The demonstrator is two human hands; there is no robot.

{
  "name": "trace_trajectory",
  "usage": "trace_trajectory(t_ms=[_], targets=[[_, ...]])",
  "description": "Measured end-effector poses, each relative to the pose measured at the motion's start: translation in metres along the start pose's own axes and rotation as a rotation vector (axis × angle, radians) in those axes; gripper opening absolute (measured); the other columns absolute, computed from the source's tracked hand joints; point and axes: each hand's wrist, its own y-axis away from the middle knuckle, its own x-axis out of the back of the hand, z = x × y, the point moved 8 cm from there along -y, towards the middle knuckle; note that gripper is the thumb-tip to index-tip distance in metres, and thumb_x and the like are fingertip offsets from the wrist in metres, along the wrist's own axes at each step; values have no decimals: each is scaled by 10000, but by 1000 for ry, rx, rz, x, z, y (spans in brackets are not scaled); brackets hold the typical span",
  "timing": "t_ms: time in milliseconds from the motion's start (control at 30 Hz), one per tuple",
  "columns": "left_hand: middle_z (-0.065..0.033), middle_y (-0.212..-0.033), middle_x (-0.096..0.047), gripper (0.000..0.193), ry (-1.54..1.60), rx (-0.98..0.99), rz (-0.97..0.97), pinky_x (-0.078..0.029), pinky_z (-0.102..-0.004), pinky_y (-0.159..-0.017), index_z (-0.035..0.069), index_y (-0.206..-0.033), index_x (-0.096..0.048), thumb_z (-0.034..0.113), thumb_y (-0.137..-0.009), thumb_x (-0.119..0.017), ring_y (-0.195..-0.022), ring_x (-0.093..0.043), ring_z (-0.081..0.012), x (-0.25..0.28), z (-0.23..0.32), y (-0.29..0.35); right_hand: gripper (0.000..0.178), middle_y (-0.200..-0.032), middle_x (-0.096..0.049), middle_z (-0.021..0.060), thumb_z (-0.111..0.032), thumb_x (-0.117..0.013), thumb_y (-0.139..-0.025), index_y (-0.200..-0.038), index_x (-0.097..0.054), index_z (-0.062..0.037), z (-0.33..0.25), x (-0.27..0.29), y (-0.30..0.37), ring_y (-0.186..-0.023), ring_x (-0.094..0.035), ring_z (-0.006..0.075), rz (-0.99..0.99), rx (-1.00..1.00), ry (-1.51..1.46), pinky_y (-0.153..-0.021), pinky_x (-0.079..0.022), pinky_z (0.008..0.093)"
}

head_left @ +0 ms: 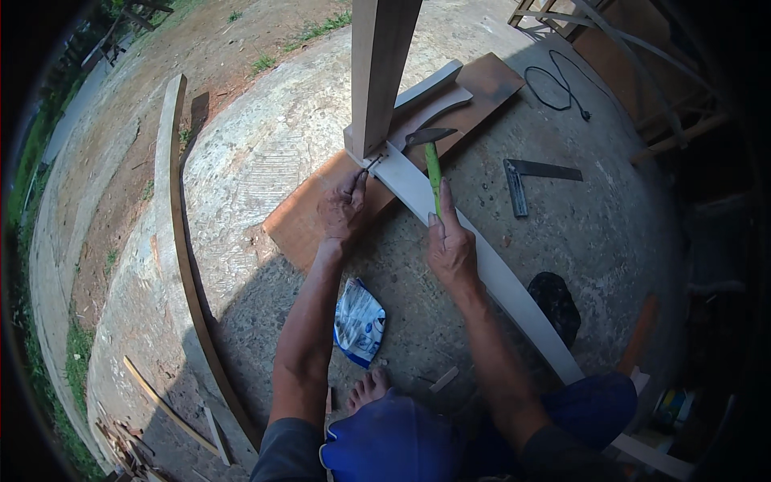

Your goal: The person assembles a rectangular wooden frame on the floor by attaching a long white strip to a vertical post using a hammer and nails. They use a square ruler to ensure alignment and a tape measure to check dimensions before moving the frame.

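My right hand (451, 247) is wrapped round the green handle of a hammer (434, 167), its dark head raised a little over the pale wooden board (458, 229). With its fingers pinched, my left hand (344, 207) steadies a nail (374, 161) at the corner where that board meets a thick wooden post (377, 76). The post rises past the top of the view. Beneath the joint lies a brown wooden panel (309, 229), with a curved pale wooden piece (438, 108) resting on it beyond the post.
A metal try square (518, 189) and a black cable (566, 88) lie on the concrete at the right. A blue-and-white plastic packet (360, 323) sits near my foot, a black bag (554, 305) beside the board. A long plank (178, 233) stretches along the left.
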Motion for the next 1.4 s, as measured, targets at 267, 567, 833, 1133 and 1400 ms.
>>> trace_trajectory(t_ms=[267, 567, 833, 1133, 1400], targets=[[-103, -817, -738, 203, -127, -136, 23, -548, -435, -589, 217, -1017, -752, 389, -972, -654, -679, -706, -325, -10, 6, -1, 641, -1102, -681, 306, -123, -492, -1034, -1615, -221, -127, 11, -7, 2, -988, -681, 486, 6, 7, -17, -775, -567, 520], [-101, -831, -729, 172, -188, -146, -7, -552, -435, -600, 181, -1004, -728, 332, -978, -650, -697, -708, -324, -10, 19, 1, 646, -1198, -616, 322, -113, -496, -1025, -1614, -232, -131, 5, -16, -4, -1071, -638, 488, -187, -101, 39, -864, -549, 510], [-98, -837, -723, 141, -160, -178, 5, -550, -435, -604, 167, -992, -720, 288, -975, -649, -727, -710, -321, -7, 15, -1, 663, -1171, -650, 350, -85, -493, -1014, -1618, -223, -141, -49, 18, -15, -1034, -668, 495, 52, 154, -47, -863, -550, 530], [-105, -864, -727, 161, -162, -116, -86, -553, -431, -647, 158, -1002, -723, 297, -981, -645, -780, -715, -318, -10, 13, 0, 690, -1154, -680, 313, -77, -527, -1000, -1611, -208, -66, -21, -6, -26, -969, -680, 516, -336, -87, 234, -827, -563, 508], [-116, -901, -731, 210, 113, 85, 47, -539, -413, -702, 161, -1072, -748, 325, -992, -644, -814, -713, -330, -1, 3, -3, 642, -1384, -543, 339, -176, -482, -1046, -1618, -208, -78, 15, -4, -19, -1142, -646, 456, 92, 41, -148, -897, -559, 442]])
